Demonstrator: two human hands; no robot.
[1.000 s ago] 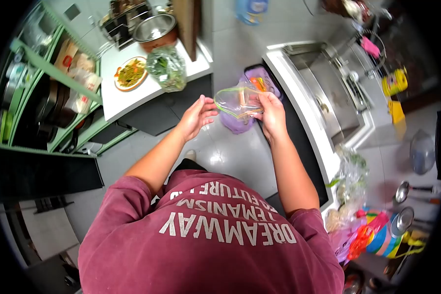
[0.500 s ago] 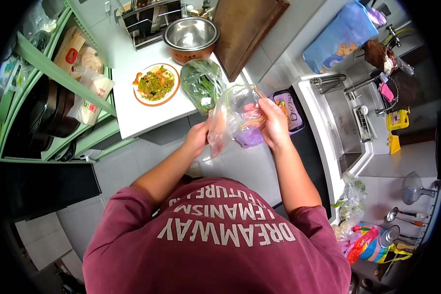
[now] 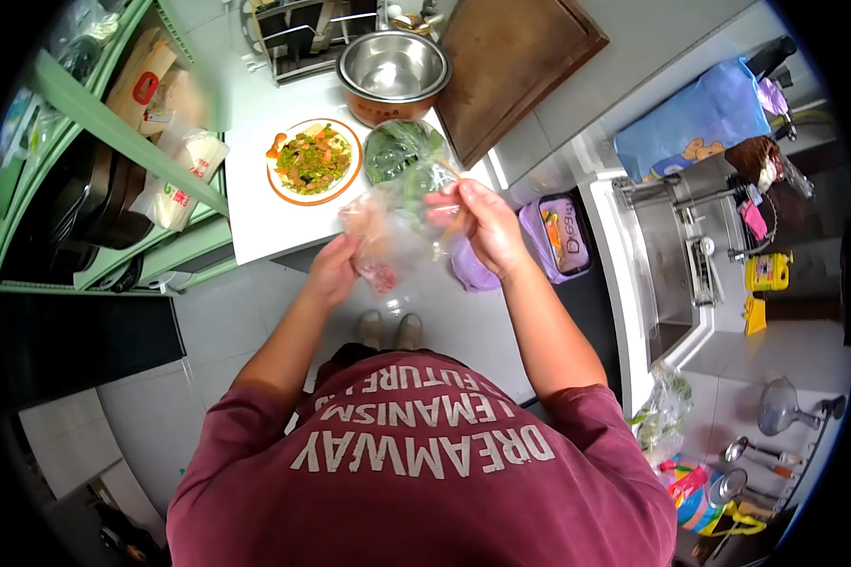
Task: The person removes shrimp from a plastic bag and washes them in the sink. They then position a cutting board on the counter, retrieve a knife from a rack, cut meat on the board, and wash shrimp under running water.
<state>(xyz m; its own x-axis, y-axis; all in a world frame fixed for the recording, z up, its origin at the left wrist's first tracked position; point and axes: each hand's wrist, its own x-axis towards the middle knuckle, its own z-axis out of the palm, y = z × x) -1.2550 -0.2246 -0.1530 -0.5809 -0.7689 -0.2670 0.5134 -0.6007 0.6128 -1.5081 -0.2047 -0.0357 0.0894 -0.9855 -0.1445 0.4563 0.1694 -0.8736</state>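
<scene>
A clear plastic bag is stretched between my two hands over the counter's front edge. Its lower left corner is pinched in my left hand. My right hand grips the bag's upper right edge, and some of its fingers show through the film. Behind the bag lies a bag of leafy greens, partly covered by it. To the left of the greens is a plate of chopped food with an orange rim. A steel bowl stands just beyond the greens.
The white counter carries a dark rack and a leaning brown board. Green shelves stand at the left. On the right are a purple-lined bin, the sink and a bag of vegetables.
Both hands have moved left with the bag. My left hand, empty and open a second ago, has taken hold of the bag. The view has shifted, and both shoes now show.
</scene>
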